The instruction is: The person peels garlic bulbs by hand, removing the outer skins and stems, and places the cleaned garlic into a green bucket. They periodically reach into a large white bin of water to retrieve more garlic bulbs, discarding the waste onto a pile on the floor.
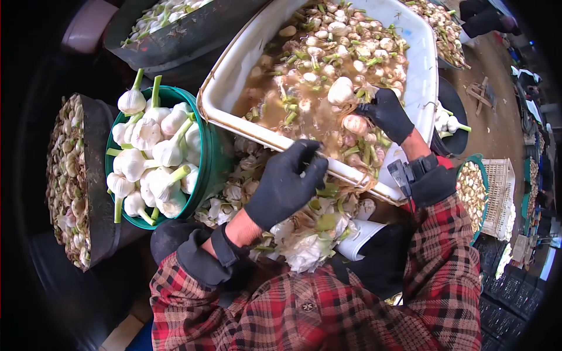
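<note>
My right hand (387, 115), in a black glove, reaches into a white tub (257, 131) of murky water and garlic. Its fingers curl at a garlic bulb (355, 124) with a pinkish skin, and the grip is partly hidden. A larger whitish bulb (341, 92) sits just beyond the fingertips. Over the tub's near rim, my left hand (288, 182), also black-gloved, has its fingers bent toward the thumb; whatever may be between them is too small to name. Clean trimmed garlic with green stems (167, 152) fills a green bucket (202, 158) on the left.
Loose garlic skins (307, 243) heap up below the tub's near rim. A dark container of garlic (96, 175) stands far left, another (170, 47) behind the bucket. To the right are a black bucket (453, 96), a green basin (481, 202) and a pale crate (499, 187).
</note>
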Motion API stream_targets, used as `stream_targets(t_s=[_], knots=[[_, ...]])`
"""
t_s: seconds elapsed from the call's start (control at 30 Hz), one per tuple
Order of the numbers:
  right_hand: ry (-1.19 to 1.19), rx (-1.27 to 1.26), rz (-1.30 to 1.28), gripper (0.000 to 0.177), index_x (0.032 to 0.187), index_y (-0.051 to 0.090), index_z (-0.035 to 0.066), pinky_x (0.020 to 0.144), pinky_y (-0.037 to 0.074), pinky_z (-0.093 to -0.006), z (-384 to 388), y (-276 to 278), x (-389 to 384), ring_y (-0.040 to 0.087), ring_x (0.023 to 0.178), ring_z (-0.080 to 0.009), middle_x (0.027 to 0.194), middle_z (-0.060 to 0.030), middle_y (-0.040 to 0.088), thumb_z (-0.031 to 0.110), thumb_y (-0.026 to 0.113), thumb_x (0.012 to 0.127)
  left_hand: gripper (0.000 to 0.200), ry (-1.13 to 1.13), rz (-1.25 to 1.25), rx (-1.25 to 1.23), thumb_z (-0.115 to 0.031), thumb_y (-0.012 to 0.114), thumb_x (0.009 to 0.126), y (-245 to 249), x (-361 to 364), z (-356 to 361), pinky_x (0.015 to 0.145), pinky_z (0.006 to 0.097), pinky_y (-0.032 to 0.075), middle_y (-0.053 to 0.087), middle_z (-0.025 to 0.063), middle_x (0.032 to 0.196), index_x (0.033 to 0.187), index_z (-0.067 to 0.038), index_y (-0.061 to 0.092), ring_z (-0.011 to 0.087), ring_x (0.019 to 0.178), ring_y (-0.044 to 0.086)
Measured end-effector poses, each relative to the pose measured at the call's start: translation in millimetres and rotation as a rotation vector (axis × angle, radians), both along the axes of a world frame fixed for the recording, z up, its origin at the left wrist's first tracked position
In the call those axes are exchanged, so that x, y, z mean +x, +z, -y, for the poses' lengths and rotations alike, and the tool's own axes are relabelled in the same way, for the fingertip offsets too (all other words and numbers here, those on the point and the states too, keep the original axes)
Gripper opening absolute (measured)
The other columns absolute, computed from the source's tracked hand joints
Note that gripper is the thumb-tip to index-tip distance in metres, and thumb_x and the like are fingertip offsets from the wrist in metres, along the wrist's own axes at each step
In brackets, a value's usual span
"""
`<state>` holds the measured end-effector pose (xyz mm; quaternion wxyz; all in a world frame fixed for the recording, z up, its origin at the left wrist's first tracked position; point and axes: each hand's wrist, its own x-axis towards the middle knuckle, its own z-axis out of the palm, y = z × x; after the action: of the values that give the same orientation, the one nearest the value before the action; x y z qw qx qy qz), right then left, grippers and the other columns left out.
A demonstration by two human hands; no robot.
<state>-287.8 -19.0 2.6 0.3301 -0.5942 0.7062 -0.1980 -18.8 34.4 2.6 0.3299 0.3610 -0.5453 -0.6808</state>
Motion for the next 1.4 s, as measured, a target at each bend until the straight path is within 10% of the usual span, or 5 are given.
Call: stream_targets(t_s=[0.33, 0.5, 0.6, 1.03, 1.4], knots=[[0.106, -0.378, 0.136, 0.027, 0.094, 0.063, 0.002, 0.07, 0.05, -0.0287, -61.7, 13.2, 41.1, 0.061, 0.077, -0.0112, 0.084, -0.0064, 0.065, 0.006, 0.075, 0.071, 0.04, -0.066, -0.333, 0.591, -0.018, 0.054, 0.095, -3.7, -21.6, 33.7, 0.07, 0.035, 0.058, 0.058, 0.0145, 0.112, 0.127, 0.004, 0.045, 0.0288, 0.083, 0.068], [0.122, -0.278, 0.222, 0.025, 0.095, 0.063, 0.001, 0.07, 0.049, -0.0285, -65.4, 16.4, 34.0, 0.059, 0.076, -0.0104, 0.083, -0.0065, 0.066, 0.006, 0.073, 0.073, 0.039, -0.117, -0.169, -0.417, -0.007, 0.061, 0.088, -33.1, -15.6, 31.6, 0.077, 0.0366, 0.058, 0.057, 0.0135, 0.111, 0.123, 0.005, 0.048, 0.0288, 0.094, 0.066], [0.043, -0.186, 0.28, 0.024, 0.095, 0.064, 0.001, 0.07, 0.049, -0.0276, -64.5, 7.3, 30.6, 0.06, 0.074, -0.0119, 0.083, -0.0066, 0.067, 0.004, 0.072, 0.073, 0.041, 0.0, -0.307, 0.564, -0.005, 0.063, 0.085, -4.2, -22.9, 28.6, 0.079, 0.0367, 0.058, 0.057, 0.0144, 0.111, 0.121, 0.006, 0.048, 0.027, 0.098, 0.064], [-0.456, -0.417, 0.732, 0.017, 0.102, 0.065, 0.0, 0.059, 0.054, -0.0242, -62.3, 19.5, 7.3, 0.064, 0.069, -0.0114, 0.085, -0.006, 0.066, 0.003, 0.064, 0.085, 0.026, 0.149, -0.23, -0.279, 0.009, 0.064, 0.078, -45.0, -5.3, 42.5, 0.082, 0.0331, 0.056, 0.049, 0.016, 0.119, 0.102, -0.001, 0.063, 0.0257, 0.098, 0.062], [0.646, -0.024, 0.328, 0.044, 0.113, 0.061, 0.004, 0.089, 0.047, -0.0362, -116.6, 47.1, 78.6, 0.058, 0.107, -0.0267, 0.114, -0.0153, 0.06, 0.011, 0.072, 0.071, 0.059, 0.274, -0.415, 0.176, 0.002, 0.066, 0.078, -5.7, -8.7, 40.6, 0.085, 0.0384, 0.057, 0.056, 0.0155, 0.112, 0.129, 0.006, 0.036, 0.024, 0.101, 0.06]])
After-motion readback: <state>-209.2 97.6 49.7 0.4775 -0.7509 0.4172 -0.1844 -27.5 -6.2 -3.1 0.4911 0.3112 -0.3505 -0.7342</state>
